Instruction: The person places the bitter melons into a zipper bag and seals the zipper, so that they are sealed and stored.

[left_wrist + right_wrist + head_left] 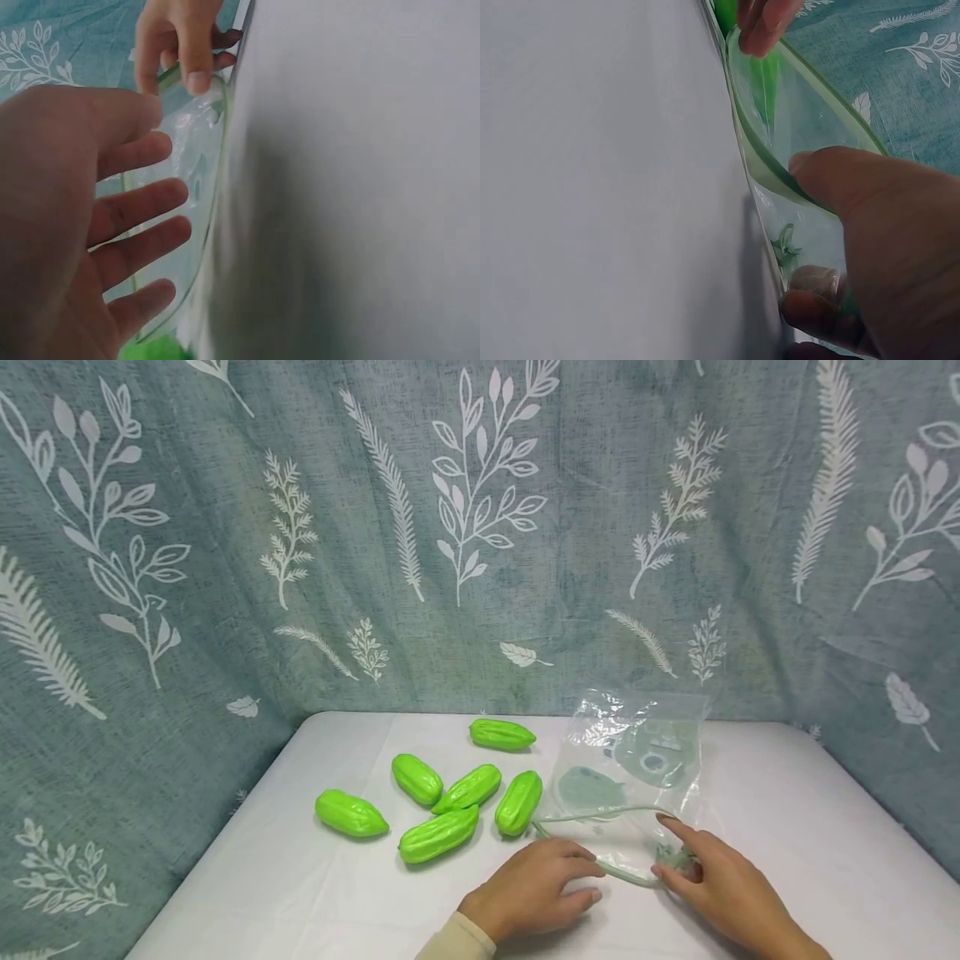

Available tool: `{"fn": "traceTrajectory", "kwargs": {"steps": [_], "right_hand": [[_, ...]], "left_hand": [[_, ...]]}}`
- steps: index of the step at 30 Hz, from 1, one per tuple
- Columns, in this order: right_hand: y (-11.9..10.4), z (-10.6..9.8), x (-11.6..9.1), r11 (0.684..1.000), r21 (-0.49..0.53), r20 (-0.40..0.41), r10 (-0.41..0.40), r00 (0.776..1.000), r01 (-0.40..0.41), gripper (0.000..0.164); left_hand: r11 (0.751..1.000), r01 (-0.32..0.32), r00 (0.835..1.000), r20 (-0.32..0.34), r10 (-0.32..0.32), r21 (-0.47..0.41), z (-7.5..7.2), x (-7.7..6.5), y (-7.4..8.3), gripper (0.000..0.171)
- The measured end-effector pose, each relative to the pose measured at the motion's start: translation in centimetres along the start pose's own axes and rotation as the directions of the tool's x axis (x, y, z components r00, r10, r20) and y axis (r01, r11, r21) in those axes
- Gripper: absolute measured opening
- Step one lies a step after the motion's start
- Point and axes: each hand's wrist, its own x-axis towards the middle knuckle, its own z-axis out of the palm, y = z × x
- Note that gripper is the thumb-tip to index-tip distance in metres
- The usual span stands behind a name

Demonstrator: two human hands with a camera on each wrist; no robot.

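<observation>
A clear plastic bag (573, 743) with a green rim and pale green print lies on the table, its mouth spread toward me. My right hand (723, 877) holds the right end of the mouth, index finger at the far rim and thumb by the near rim. In the right wrist view its thumb (829, 169) presses the green rim, and a fingertip shows through the plastic. My left hand (536, 885) is beside the left part of the near rim, fingertips right at it. The left wrist view shows its fingers (142, 199) spread apart, overlapping the bag.
Several bright green, ridged vegetables shaped like bitter melons lie left of the bag; the nearest melon (519, 803) is close to the mouth's left end. They rest on a white-covered table (247, 893). A blue-green curtain (570, 560) with white leaf prints hangs behind.
</observation>
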Motion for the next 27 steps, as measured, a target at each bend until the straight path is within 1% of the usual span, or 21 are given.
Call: {"fn": "traceTrajectory", "kwargs": {"steps": [6, 9, 12, 15, 18, 20, 23, 27], "right_hand": [[0.0, 0.2, -0.2, 1.000, -0.016, 0.000, -0.013, 1.000, 0.013, 0.072], [-0.2, 0.2, -0.2, 1.000, -0.017, -0.017, -0.020, 1.000, 0.020, 0.071], [-0.2, 0.3, -0.3, 0.999, -0.020, -0.041, -0.029, 0.999, 0.028, 0.070], [-0.3, 0.3, -0.3, 0.999, -0.024, -0.051, -0.039, 0.998, 0.038, 0.070], [-0.3, 0.4, -0.3, 0.999, -0.029, -0.052, -0.041, 0.998, 0.040, 0.070], [-0.3, 0.4, -0.3, 0.999, -0.030, -0.044, -0.040, 0.998, 0.039, 0.071], [-0.2, 0.4, -0.4, 0.999, -0.023, -0.033, -0.031, 0.999, 0.030, 0.071], [-0.1, 0.3, -0.6, 1.000, -0.016, -0.034, -0.028, 0.999, 0.027, 0.071]], "left_hand": [[1.000, -0.023, 0.998, -0.054, 0.023, 0.002, -1.3, -0.7, -0.5, 0.022], [0.999, -0.031, 0.997, -0.071, 0.030, -0.011, -1.9, -1.3, -1.0, 0.022], [0.999, -0.031, 0.996, -0.089, 0.029, -0.028, -2.6, -2.0, -1.7, 0.021], [0.999, -0.015, 0.993, -0.114, 0.011, -0.039, -3.4, -2.8, -2.4, 0.021], [0.998, 0.019, 0.988, -0.155, -0.027, -0.055, -4.3, -3.5, -3.1, 0.020], [0.995, 0.054, 0.980, -0.185, -0.068, -0.079, -5.0, -4.0, -3.6, 0.019], [0.987, 0.110, 0.966, -0.221, -0.134, -0.118, -5.8, -4.7, -4.5, 0.017], [0.970, 0.191, 0.945, -0.241, -0.223, -0.147, -6.6, -5.8, -5.6, 0.018]]}}
